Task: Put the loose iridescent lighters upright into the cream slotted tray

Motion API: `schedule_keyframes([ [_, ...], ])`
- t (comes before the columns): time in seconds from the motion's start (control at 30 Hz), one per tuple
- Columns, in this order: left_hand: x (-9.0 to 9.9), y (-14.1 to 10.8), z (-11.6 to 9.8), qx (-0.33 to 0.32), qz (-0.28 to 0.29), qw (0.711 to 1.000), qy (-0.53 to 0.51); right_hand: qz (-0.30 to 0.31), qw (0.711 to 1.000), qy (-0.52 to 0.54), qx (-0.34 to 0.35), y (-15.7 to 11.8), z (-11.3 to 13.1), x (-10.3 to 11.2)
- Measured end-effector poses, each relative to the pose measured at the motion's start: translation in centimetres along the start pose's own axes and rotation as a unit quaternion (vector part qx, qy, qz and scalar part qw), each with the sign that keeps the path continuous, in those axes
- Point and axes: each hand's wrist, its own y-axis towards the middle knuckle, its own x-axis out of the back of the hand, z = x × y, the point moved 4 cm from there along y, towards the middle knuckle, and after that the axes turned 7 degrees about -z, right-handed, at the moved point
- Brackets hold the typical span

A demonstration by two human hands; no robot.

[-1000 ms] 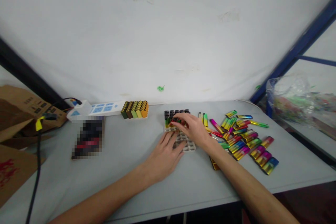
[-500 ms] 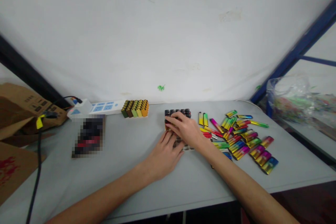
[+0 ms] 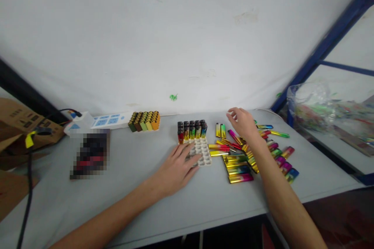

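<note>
A white tray (image 3: 206, 151) with rows of holes lies mid-table. Black-topped lighters (image 3: 192, 128) stand upright in its far rows, their bodies shiny red, gold and green. My left hand (image 3: 181, 163) rests across the tray's near left part, fingers stretched out and spread. Off to the right, my right hand (image 3: 243, 121) hovers at the far side of a loose pile of shiny multicoloured lighter bodies (image 3: 238, 169). Its fingers are apart and slightly bent, with nothing visible in them. The right forearm hides part of the pile.
At the back left stands a block of gold, green and orange lighter-like pieces (image 3: 145, 121). Beside it are a white power strip (image 3: 112, 120) and a pixelated dark item (image 3: 92, 153). Cardboard (image 3: 20, 124) and a black cable (image 3: 30, 186) are left; a clear plastic bag (image 3: 315, 105) is right.
My right hand has left the tray and moved right, over the pile. My left hand stays on the tray. The whole view has shifted slightly.
</note>
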Motion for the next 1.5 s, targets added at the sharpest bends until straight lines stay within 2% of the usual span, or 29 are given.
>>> schedule_keyframes([
  [0.1, -0.1, 0.0, 0.1, 0.0, 0.005, 1.0, -0.005, 0.096, 0.994, -0.046, -0.034, -0.2, -2.6, -1.3],
  [0.17, -0.1, 0.0, 0.2, 0.001, 0.005, 1.0, -0.008, 0.147, 0.988, -0.044, -0.036, -0.6, -2.5, -2.3],
  [0.27, -0.1, 0.0, 0.3, 0.002, -0.005, 1.0, -0.012, 0.186, 0.981, -0.047, -0.027, -1.4, -0.9, -3.5],
  [0.4, -0.2, -0.1, 0.4, 0.0, -0.009, 1.0, -0.011, 0.197, 0.978, -0.058, -0.02, -2.1, 0.5, -4.3],
  [0.6, -0.1, 0.0, 0.4, 0.003, 0.008, 1.0, -0.01, 0.198, 0.98, -0.027, -0.009, -1.9, 0.6, -4.4],
  [0.77, -0.1, 0.0, 0.3, 0.002, 0.012, 1.0, -0.008, 0.227, 0.973, -0.043, -0.001, -1.4, 0.8, -3.8],
  [1.0, -0.1, -0.1, 0.4, -0.002, 0.002, 1.0, -0.007, 0.239, 0.969, -0.031, 0.054, -1.1, 1.7, -2.9],
  [1.17, -0.2, 0.0, 0.4, 0.0, 0.005, 1.0, -0.009, 0.213, 0.975, -0.012, 0.055, -0.8, 1.5, -2.3],
  [1.27, -0.2, 0.0, 0.4, 0.002, 0.006, 1.0, -0.012, 0.189, 0.98, 0.058, 0.029, -0.5, 1.2, -1.9],
  [1.33, -0.2, 0.0, 0.4, 0.002, 0.008, 1.0, -0.013, 0.186, 0.969, 0.162, 0.009, -0.5, 1.3, -1.8],
  [1.43, -0.1, -0.1, 0.4, 0.002, 0.009, 1.0, -0.013, 0.187, 0.92, 0.345, -0.007, -0.8, 2.1, -1.7],
  [1.5, -0.1, -0.1, 0.4, 0.001, 0.004, 1.0, -0.012, 0.186, 0.883, 0.431, -0.011, -1.1, 2.7, -1.6],
])
